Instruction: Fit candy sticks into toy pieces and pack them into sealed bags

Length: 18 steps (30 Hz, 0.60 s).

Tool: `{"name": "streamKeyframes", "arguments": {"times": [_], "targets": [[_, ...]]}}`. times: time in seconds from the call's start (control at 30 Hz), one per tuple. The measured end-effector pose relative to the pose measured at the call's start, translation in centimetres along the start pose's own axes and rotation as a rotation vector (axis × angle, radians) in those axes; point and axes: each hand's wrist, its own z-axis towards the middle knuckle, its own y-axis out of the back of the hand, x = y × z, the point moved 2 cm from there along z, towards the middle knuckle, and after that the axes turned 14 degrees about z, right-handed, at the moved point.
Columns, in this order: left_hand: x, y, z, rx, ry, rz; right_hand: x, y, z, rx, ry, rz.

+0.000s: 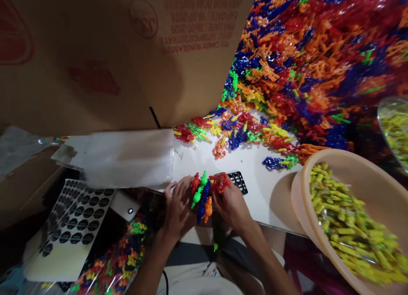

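Forearms run up from the bottom edge to both hands, which meet at the near edge of the white surface (255,167). Between them sits a small bundle of coloured plastic toy pieces (201,195): red, green, blue and orange, lined up side by side. Left hand (178,210) is curled against the bundle's left side, its grip clenched on the pieces; right hand (232,205) presses from the other side, its fingers closed over a red piece (219,182) at the top of the bundle. Just behind the right hand lies a small black perforated tray (239,181), partly hidden. Further back, loose pieces are scattered near a huge multicoloured heap (306,61) that fills the upper right. A beige basin (360,176) of yellow sticks (347,227) stands to the right, and a sheet of black stickers (75,220) and a bag of finished pieces (117,261) lie to the left, with a cardboard box (95,57) behind. By the look of it, the step in hand is gathering and squaring a set of pieces. The next move seems to call for holding the bundle tight so that none slips out of line as it is shifted.
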Motion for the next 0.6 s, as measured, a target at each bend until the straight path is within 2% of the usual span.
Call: {"name": "streamKeyframes", "arguments": {"times": [0.17,0.43,0.53,0.6], "targets": [[0.0,0.0,0.1,-0.001,0.005,-0.027,0.1,-0.2,0.3,0.012,-0.008,-0.047],[-0.1,0.0,0.2,0.001,0.024,-0.038,0.6,-0.5,0.9,0.114,-0.048,-0.108],[0.0,0.3,0.0,0.032,-0.030,-0.043,0.7,0.1,1.1,0.153,-0.051,-0.127],[-0.1,0.9,-0.4,0.058,-0.083,-0.049,0.3,1.2,1.6,0.199,-0.034,-0.133]]}}
